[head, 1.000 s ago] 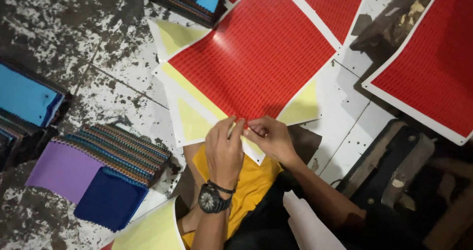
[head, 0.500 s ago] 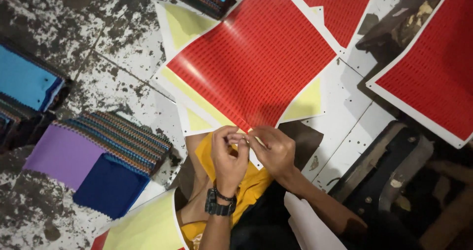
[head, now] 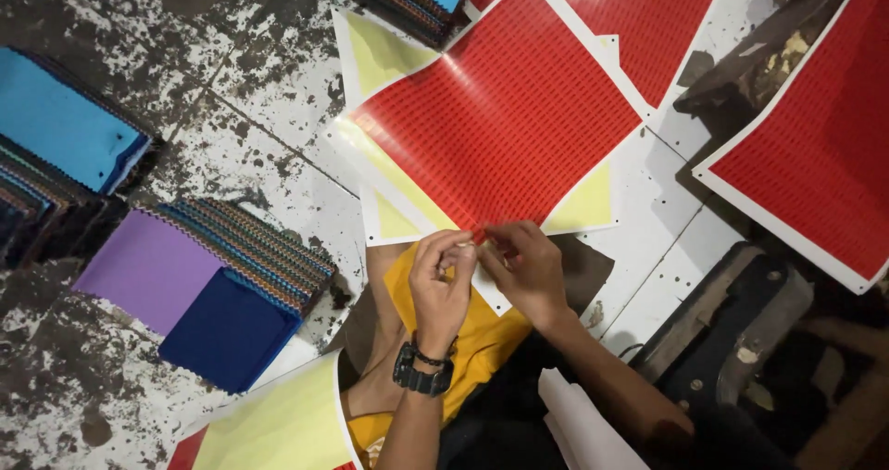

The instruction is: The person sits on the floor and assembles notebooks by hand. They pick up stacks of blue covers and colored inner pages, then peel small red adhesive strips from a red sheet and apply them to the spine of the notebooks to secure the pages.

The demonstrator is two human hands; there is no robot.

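Note:
A large red sticker sheet [head: 505, 109] with fine rows of small labels lies on the stained floor, over yellow backing sheets [head: 394, 49]. My left hand [head: 443, 280], with a black watch at the wrist, and my right hand [head: 526, 268] meet at the sheet's near corner. The fingertips of both hands pinch a small red sticker [head: 478, 237] at that corner. A yellow cloth [head: 472, 340] lies on my lap below the hands.
Stacks of fabric swatches lie at the left: purple [head: 148, 268], dark blue [head: 227, 331], bright blue [head: 56, 118]. More red sheets lie at the top [head: 648, 12] and right [head: 815, 127]. A dark wooden block [head: 759, 58] and a dark machine part [head: 741, 331] stand to the right.
The view has shifted a little, so sheet and swatches sit lower right in frame. Both hands stay together at the sheet's corner, fingers now pinched closer on the small sticker.

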